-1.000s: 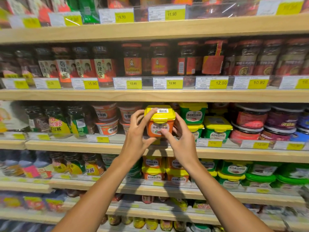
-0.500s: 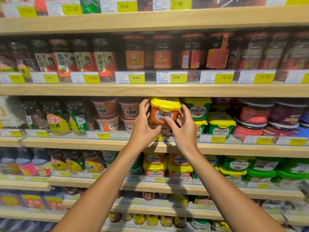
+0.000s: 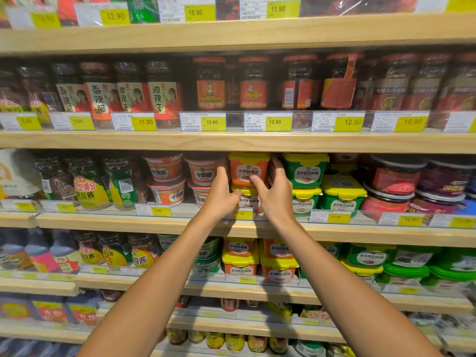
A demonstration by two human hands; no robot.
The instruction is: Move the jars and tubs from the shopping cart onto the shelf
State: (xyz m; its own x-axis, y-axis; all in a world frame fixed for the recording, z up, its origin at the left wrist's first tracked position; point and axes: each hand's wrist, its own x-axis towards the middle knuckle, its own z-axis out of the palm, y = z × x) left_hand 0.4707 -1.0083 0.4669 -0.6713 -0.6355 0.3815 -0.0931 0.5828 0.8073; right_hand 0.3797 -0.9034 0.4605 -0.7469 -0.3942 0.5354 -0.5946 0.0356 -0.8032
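Two bare forearms reach up and forward from the bottom of the view toward the middle shelf (image 3: pixel 247 229). The left hand (image 3: pixel 221 194) sits just left of the orange tub (image 3: pixel 248 170), fingers extended along the tub's left side, thumb pointing right below it. The right hand (image 3: pixel 275 191) sits just right of the tub, its fingers curled round the right side and its thumb laid across the lower front of the label. So the tub is held between the two hands, at fingertip level, slightly above both wrists.

The tub has a yellow lid and stands upright on top of a second tub (image 3: pixel 248 200) of the same kind, close under the board of the shelf above. Whether its base fully rests on the lower tub's lid is hidden by the thumbs.

Just left of it are stacked red bowls (image 3: pixel 164 168); just right, green tubs (image 3: pixel 305 171) with yellow lids, also stacked. A yellow price tag (image 3: pixel 240 214) hangs on the shelf edge below the hands.

Farther up, the next shelf carries a row of dark jars (image 3: pixel 253 83) with red labels behind price tags. Below the arms, lower shelves hold more orange and green tubs, somewhat blurred.
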